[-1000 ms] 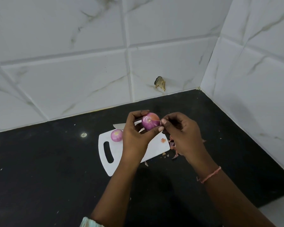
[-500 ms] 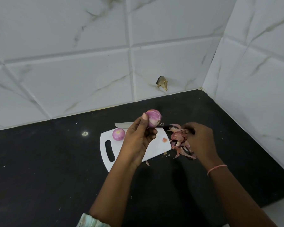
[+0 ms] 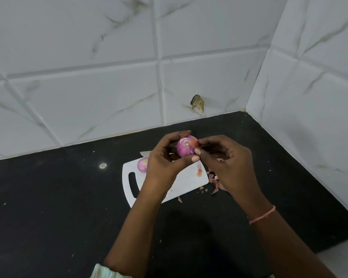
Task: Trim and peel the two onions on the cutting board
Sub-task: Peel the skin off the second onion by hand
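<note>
1. Right hand back at the onion after dropping a scrap on the peel pile half a second ago. Fingertips now pinching at the onion's right edge, presumably on another strip of skin, though too small to tell if anything's actually caught.
2. Left hand curled around the onion from the left and below, thumb under, fingers over the top. Same grip as before, just turned back toward the camera a bit.
3. Meaning for the task: peeling mid-cycle, one strip off, next one starting. An orange-brown patch of skin showing on the upper right, so probably not done with this one yet.
4. Onion held up in the air over the far edge of the board, not resting on anything.
5. Orientation: trimmed end with its rings facing roughly toward the camera and slightly up, so stem-to-root axis running more or less along the line of sight, away toward the wall.
6. Second onion sitting on the board's far left corner, partly hidden behind the left hand, cut face up. Looks peeled already.
7. Knife lying on the worktop just past the board, untouched, blade tip pointing left.
</note>
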Action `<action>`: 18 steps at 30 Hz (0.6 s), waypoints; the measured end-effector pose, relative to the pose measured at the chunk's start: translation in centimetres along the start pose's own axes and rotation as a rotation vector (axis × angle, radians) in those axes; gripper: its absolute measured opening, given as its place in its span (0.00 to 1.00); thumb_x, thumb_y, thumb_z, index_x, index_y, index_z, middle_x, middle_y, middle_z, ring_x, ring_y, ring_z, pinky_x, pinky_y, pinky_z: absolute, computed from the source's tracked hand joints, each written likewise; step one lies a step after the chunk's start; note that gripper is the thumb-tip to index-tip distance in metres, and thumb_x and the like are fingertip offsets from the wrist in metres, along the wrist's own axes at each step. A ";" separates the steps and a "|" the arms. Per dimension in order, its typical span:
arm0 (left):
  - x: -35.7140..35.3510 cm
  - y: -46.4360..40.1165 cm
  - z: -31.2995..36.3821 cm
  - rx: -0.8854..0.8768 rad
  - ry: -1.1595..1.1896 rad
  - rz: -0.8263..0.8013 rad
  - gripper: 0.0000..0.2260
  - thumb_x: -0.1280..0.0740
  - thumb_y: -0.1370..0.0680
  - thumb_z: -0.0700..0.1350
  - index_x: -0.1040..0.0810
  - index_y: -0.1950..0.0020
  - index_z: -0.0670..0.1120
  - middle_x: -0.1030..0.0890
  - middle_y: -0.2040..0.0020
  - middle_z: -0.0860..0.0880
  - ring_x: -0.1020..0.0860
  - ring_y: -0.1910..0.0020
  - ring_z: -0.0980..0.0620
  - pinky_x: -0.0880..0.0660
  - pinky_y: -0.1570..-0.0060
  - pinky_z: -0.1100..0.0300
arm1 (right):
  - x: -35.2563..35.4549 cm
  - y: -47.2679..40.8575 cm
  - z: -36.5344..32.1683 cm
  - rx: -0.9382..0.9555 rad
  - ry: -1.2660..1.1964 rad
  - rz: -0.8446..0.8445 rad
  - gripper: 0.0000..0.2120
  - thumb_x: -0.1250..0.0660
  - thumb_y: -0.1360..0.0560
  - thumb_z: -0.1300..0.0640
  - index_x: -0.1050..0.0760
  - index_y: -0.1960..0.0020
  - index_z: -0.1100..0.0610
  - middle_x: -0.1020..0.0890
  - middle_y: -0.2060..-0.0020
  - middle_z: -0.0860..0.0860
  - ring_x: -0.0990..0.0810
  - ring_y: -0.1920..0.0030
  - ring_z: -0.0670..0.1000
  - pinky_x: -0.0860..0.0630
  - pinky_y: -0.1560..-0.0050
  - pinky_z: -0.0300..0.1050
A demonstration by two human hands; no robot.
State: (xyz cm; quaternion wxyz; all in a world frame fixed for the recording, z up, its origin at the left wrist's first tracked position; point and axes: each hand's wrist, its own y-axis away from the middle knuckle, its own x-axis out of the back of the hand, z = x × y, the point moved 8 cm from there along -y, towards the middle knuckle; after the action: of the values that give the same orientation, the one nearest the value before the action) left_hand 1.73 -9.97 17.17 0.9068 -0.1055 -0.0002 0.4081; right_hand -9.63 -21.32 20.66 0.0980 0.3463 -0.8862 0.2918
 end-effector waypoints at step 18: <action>0.0 0.5 3.1 -0.306 -0.425 0.073 0.23 0.19 0.34 0.43 0.20 0.41 0.49 0.20 0.44 0.52 0.21 0.46 0.53 0.24 0.52 0.69 | 0.2 -0.1 -0.8 0.083 0.074 0.048 0.07 0.27 0.27 0.58 0.16 0.50 0.59 0.17 0.59 0.45 0.17 0.57 0.43 0.21 0.51 0.33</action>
State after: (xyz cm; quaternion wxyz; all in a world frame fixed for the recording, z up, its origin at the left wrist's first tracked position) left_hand 1.07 -9.05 20.11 0.8446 -0.1533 -0.2485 0.4488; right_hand -9.71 -21.02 21.39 0.1093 0.3175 -0.8771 0.3434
